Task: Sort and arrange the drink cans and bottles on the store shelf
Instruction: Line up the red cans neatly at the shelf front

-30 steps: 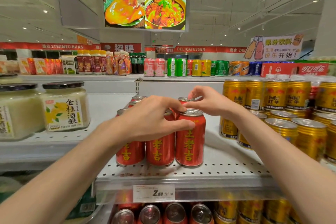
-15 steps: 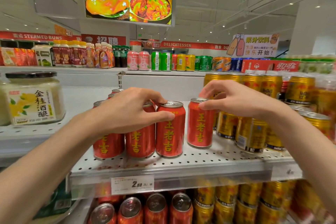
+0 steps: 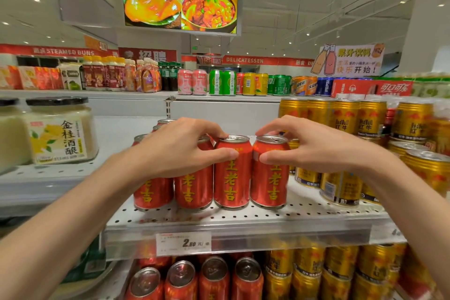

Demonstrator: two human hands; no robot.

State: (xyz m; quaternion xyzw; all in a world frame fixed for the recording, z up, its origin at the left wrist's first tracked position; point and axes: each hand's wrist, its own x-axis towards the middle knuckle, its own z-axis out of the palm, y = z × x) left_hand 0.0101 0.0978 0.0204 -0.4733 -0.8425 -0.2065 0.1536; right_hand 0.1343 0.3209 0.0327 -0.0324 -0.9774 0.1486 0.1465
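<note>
Your left hand point(image 3: 180, 151) pinches the third red can point(image 3: 232, 173); your right hand point(image 3: 314, 147) pinches the fourth red can point(image 3: 270, 173) at its 3 o'clock, both at the shelf point(image 3: 243, 224) front. Squeeze them together carelessly and one could tip over the edge.

Red cans point(image 3: 232, 173) carry yellow characters and silver tops; neighbouring cans point(image 3: 345, 117) are gold; the perforated shelf point(image 3: 243, 219) is pale grey.
</note>
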